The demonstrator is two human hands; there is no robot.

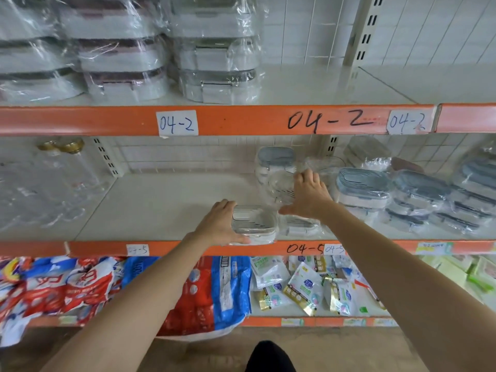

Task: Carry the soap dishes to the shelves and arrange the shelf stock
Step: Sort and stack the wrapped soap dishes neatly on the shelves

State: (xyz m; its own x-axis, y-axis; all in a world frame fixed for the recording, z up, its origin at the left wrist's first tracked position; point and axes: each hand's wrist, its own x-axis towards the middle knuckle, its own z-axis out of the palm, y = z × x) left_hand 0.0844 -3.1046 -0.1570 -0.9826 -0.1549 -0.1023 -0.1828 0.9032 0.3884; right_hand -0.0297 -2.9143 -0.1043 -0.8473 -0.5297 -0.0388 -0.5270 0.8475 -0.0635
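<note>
A clear plastic-wrapped soap dish (pixel 255 224) lies at the front edge of the middle shelf (pixel 161 205). My left hand (pixel 220 224) grips its left side. A second wrapped dish (pixel 300 226) lies right beside it. My right hand (pixel 308 197) rests with spread fingers against a clear wrapped dish (pixel 279 189) that leans on a taller stack topped by a grey lid (pixel 275 157). More grey-lidded soap dishes (pixel 365 186) in plastic wrap are piled to the right.
The upper shelf holds stacks of wrapped white boxes (pixel 120 55). Clear bottles with gold caps (pixel 61 167) stand at the middle shelf's left. The lower shelf holds red and blue bags (pixel 204 291) and small packets (pixel 303 288). Orange shelf rails (pixel 241 120) jut forward.
</note>
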